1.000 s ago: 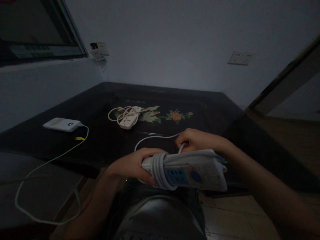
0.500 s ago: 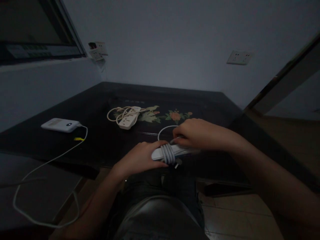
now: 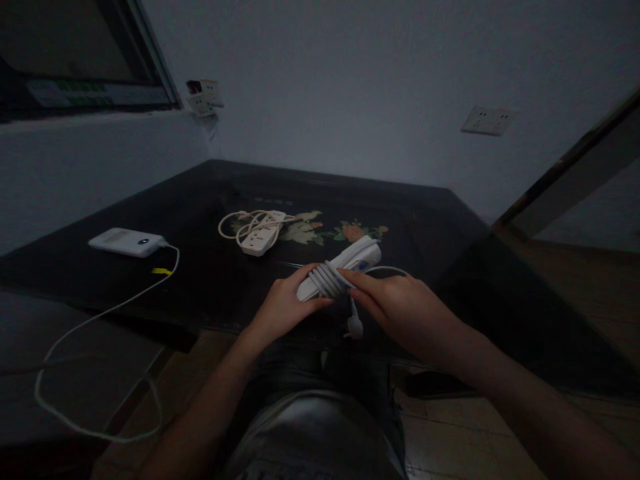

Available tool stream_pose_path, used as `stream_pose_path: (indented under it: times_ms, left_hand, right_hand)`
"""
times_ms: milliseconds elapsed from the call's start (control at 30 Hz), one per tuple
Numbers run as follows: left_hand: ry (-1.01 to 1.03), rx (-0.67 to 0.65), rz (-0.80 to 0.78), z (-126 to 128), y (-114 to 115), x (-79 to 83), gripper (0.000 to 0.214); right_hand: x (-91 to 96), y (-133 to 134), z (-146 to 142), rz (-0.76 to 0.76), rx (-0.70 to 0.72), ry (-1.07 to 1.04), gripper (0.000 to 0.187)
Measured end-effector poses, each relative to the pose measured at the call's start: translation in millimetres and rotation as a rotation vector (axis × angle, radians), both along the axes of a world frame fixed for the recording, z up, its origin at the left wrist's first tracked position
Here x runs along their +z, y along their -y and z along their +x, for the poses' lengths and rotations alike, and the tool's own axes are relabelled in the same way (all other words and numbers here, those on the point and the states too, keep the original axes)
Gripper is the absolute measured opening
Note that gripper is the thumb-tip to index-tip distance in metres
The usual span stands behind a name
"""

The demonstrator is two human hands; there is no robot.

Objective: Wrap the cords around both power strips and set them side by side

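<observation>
My left hand (image 3: 293,300) grips the near end of a white power strip (image 3: 367,252), which tilts up toward the right above the table. Several turns of its grey-white cord (image 3: 327,280) are wound around the strip's middle. With thumb and fingers pinched, my right hand (image 3: 393,293) holds the cord close to the windings, and a loop of it arcs out above that hand. Below the strip hangs the plug (image 3: 355,327). A blue spot shows on the strip's side near my right fingers.
On the dark table (image 3: 420,220) with a flower print lies another white power strip (image 3: 263,233) with a loosely coiled cord. Farther left is a white power bank (image 3: 125,242), its cable (image 3: 95,323) drooping over the front edge. Wall sockets (image 3: 487,120) are behind.
My right hand has moved from above the strip to its near right side, drawing the cord around. The strip's far end has swung upward, and the plug now hangs in plain sight.
</observation>
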State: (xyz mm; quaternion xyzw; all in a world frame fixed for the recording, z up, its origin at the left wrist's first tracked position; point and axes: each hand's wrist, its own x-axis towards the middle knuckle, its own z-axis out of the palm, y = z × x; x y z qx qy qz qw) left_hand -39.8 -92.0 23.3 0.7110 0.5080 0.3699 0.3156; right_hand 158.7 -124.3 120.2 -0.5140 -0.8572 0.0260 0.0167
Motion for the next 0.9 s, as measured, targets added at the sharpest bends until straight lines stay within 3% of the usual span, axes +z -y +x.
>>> stream_pose_path:
  times_ms: [167,333,533,900]
  left_hand:
    - [0.323,0.024,-0.04,3.2,-3.7,-2.0,0.058]
    - [0.624,-0.057,-0.251,3.9,1.7,-0.2,0.057]
    - [0.88,-0.226,-0.474,9.7,13.1,-4.4,0.055]
    - [1.081,-0.408,-0.769,6.5,16.0,-19.8,0.069]
  right_hand:
    - [-21.2,-4.6,3.1,-0.065,0.043,-0.408,0.024]
    - [-37.1,-13.1,14.4,-0.212,0.166,-0.722,0.03]
    - [-49.9,-21.2,22.5,-0.282,0.185,-0.768,0.032]
    - [-68.7,-35.2,35.8,-0.413,0.234,-0.851,0.037]
